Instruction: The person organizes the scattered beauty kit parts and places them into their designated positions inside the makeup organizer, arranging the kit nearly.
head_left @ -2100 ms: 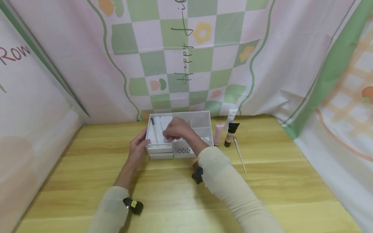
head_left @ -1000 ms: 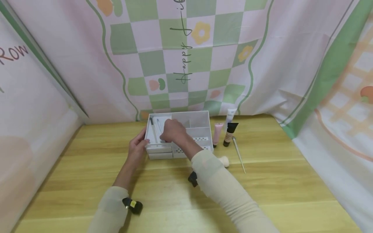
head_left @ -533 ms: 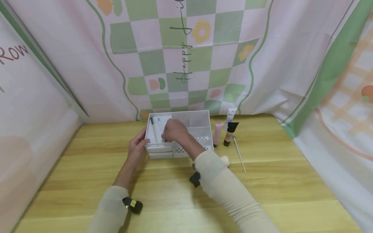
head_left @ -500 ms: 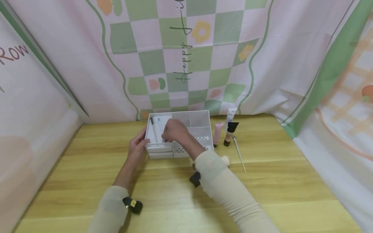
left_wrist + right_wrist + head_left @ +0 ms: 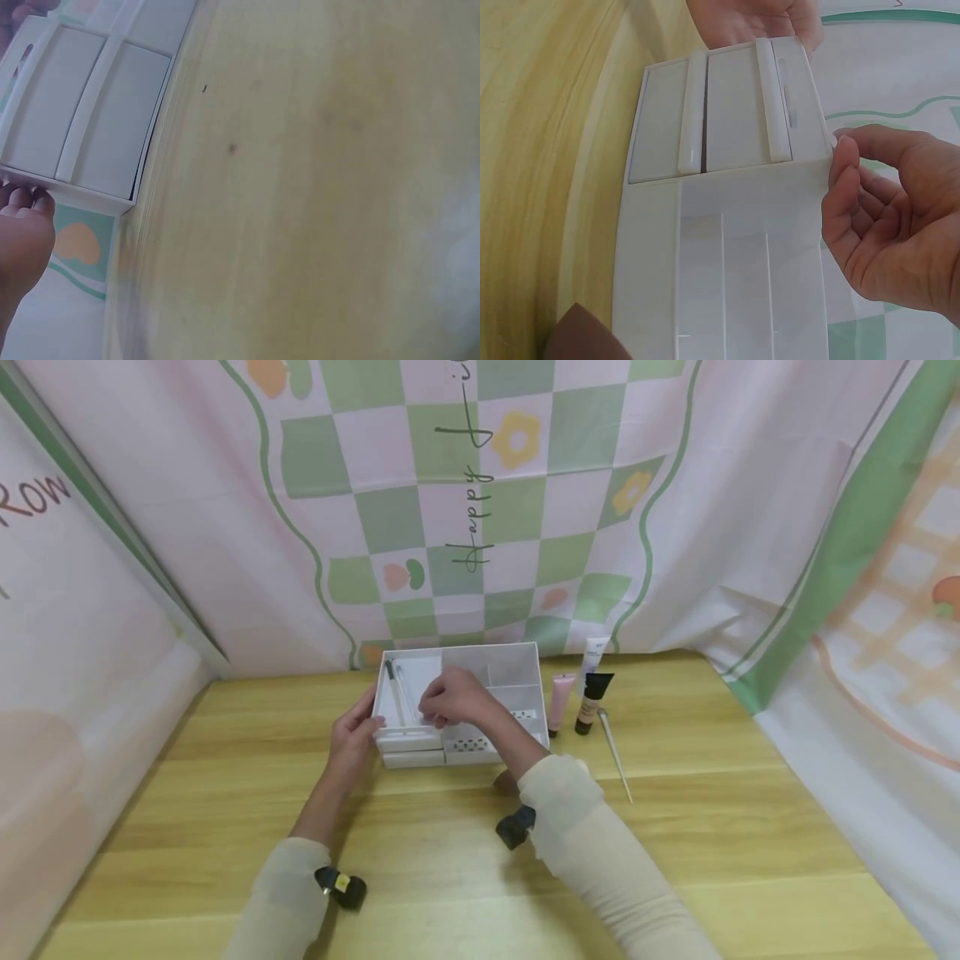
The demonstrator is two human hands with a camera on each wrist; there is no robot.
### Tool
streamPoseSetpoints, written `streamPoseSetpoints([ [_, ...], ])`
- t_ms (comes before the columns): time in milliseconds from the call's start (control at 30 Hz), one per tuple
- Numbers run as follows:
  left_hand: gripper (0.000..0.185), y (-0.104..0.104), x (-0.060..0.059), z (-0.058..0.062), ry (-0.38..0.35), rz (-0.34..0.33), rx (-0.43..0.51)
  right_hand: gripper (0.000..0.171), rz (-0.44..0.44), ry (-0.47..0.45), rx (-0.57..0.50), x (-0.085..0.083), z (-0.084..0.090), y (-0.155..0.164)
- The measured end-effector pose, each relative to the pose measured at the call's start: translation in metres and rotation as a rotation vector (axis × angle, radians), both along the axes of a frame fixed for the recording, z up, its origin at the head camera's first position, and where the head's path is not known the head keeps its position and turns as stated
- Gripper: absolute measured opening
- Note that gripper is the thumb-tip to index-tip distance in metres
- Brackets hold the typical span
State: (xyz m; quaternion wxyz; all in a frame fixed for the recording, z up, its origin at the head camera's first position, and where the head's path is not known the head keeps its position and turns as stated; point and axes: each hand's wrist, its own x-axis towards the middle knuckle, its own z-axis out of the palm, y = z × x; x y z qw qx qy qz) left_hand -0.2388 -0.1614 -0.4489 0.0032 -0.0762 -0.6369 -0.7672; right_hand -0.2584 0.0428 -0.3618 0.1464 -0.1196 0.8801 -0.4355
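Observation:
A white compartment organizer [image 5: 516, 651] with two small front drawers [image 5: 705, 116] stands on the wooden table, near the back. My left hand [image 5: 352, 739] grips its left front corner, thumb on the rim; the fingertips [image 5: 26, 201] press the side wall. My right hand [image 5: 452, 697] hovers over the middle of the organizer with loosely curled fingers. In the right wrist view this right hand [image 5: 885, 225] holds nothing. Two thin pen-like sticks [image 5: 394, 692] lie in the left compartment.
Right of the organizer stand a pink tube [image 5: 560, 697], a black-capped beige tube [image 5: 592, 702] and a white tube [image 5: 596, 652]. A thin metal stick [image 5: 615, 753] lies beside them. Patterned cloth walls close in the back and both sides.
My right hand has drawn back a little from the left compartment toward the organizer's middle. Its forearm shifted right and now hides the beige puff. The left hand stayed put.

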Motion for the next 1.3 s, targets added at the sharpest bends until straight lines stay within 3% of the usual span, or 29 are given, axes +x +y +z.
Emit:
streamPoseSetpoints([
  [267,0.062,-0.001,-0.001,0.000,-0.014,-0.004,-0.046,0.023,0.013,-0.004,-0.079,0.005,-0.006,0.007],
  [533,0.062,-0.001,-0.002,-0.001,-0.013,-0.001,-0.034,0.028,0.014,-0.001,-0.164,0.012,-0.010,0.014],
  [1300,0.060,0.000,-0.003,-0.001,-0.024,0.016,-0.036,0.028,0.078,0.144,-0.164,0.038,-0.004,0.051],
])
